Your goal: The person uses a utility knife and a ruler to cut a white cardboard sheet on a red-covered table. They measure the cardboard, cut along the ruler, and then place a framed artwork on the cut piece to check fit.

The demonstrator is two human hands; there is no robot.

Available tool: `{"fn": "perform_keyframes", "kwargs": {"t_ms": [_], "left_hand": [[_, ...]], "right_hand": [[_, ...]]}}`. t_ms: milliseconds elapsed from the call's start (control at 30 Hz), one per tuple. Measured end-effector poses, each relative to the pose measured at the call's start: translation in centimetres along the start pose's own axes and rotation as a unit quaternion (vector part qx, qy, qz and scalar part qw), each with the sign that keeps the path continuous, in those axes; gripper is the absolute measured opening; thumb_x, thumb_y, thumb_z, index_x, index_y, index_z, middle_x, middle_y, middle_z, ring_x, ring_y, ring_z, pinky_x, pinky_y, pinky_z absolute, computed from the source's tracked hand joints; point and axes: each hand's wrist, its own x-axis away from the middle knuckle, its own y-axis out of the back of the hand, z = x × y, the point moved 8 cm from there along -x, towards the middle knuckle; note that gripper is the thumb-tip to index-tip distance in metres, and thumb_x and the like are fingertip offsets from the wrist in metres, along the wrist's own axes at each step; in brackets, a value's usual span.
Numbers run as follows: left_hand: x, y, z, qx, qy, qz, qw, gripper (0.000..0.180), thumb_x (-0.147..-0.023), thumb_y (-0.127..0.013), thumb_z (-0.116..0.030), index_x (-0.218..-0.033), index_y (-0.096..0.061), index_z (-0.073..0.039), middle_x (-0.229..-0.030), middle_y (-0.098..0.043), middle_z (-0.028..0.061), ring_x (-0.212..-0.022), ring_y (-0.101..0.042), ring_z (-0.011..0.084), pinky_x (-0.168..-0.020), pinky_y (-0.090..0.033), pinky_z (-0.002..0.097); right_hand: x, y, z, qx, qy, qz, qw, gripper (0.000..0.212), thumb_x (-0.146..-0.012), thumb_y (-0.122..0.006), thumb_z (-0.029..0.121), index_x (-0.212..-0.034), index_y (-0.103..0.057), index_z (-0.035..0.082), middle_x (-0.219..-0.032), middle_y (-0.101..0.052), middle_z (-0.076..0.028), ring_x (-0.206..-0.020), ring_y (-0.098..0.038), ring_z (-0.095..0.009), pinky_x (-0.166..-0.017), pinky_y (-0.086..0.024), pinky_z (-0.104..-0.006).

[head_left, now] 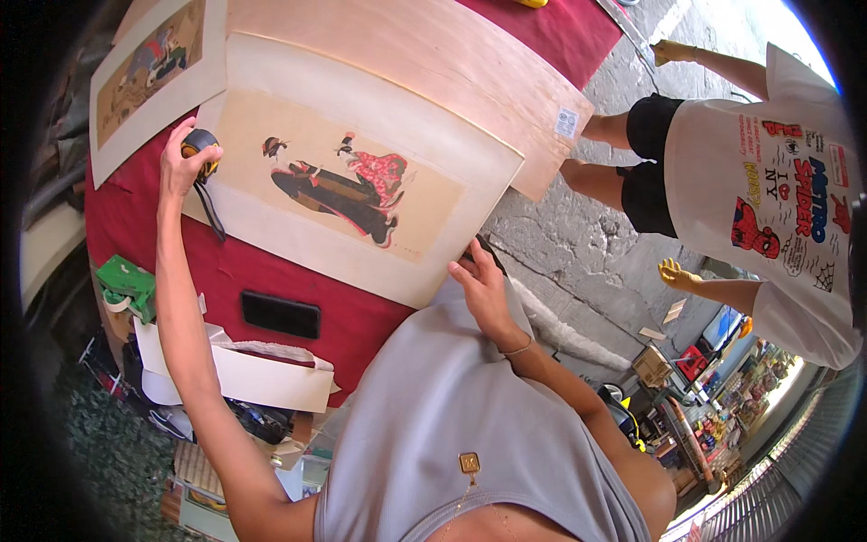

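My left hand [185, 161] is closed around a black and yellow tape measure [200, 144], held over the left edge of a matted print [334, 190]. From the tape measure hangs a dark strap [212, 215]. The print shows two robed figures on a tan ground inside a wide cream mat. Close to the mat's right edge is my right hand [483, 294], its fingers stretched and apart; a dark object partly shows behind them. Whether the fingertips touch the mat I cannot tell. A second matted print [153, 77] lies at the upper left, beside the tape measure.
Under the prints are a wooden board [433, 63] and a red cloth [271, 271]. A black phone [281, 313], a green tape dispenser [126, 287] and white card pieces [271, 379] lie at lower left. A person [750, 172] in yellow gloves stands at right on the concrete floor [578, 235].
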Motion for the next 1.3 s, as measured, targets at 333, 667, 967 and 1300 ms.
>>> {"fn": "perform_keyframes", "kwargs": {"t_ms": [333,667,967,1300], "left_hand": [[0.0,0.1,1.1,0.021,-0.012,-0.022,0.999,0.051,-0.063,-0.078,-0.031,-0.097,-0.066,0.005,-0.127,-0.055,0.0179,-0.117,-0.054,0.0267,-0.093,-0.044,0.036],[18.7,-3.2,-4.7,0.313,0.081,-0.038,0.946,0.054,-0.056,-0.074,-0.032,-0.098,-0.063,0.001,-0.121,-0.058,0.016,-0.105,-0.059,0.0248,-0.089,-0.047,0.037],[36.3,-21.5,-15.2,0.484,0.37,0.037,0.792,0.063,-0.056,-0.077,-0.021,-0.109,-0.06,0.007,-0.114,-0.058,0.0155,-0.099,-0.061,0.0215,-0.087,-0.048,0.0319],[36.4,-24.5,-20.2,0.525,0.367,-0.176,0.747,0.072,-0.058,-0.076,-0.018,-0.119,-0.054,0.012,-0.103,-0.058,0.012,-0.091,-0.059,0.0167,-0.082,-0.048,0.0293]], "right_hand": [[-1.1,0.8,0.2,0.06,0.062,-0.028,0.996,0.073,-0.084,-0.069,0.01,-0.145,-0.03,-0.002,-0.115,-0.049,-0.014,-0.099,-0.06,-0.02,-0.08,-0.052,-0.0307],[-6.5,6.4,15.5,0.467,0.405,-0.122,0.776,0.073,-0.067,-0.077,0.004,-0.135,-0.048,0.007,-0.111,-0.056,-0.014,-0.098,-0.058,-0.028,-0.082,-0.05,-0.038],[-10.5,4.5,18.7,0.516,0.414,0.142,0.736,0.044,-0.069,-0.079,0.008,-0.11,-0.065,-0.001,-0.101,-0.064,-0.014,-0.091,-0.065,-0.029,-0.083,-0.051,-0.0359],[-11.7,4.8,18.3,0.505,0.444,0.186,0.717,0.038,-0.071,-0.077,0.006,-0.107,-0.067,0.0,-0.096,-0.066,-0.014,-0.08,-0.068,-0.024,-0.072,-0.054,-0.0328]]}}
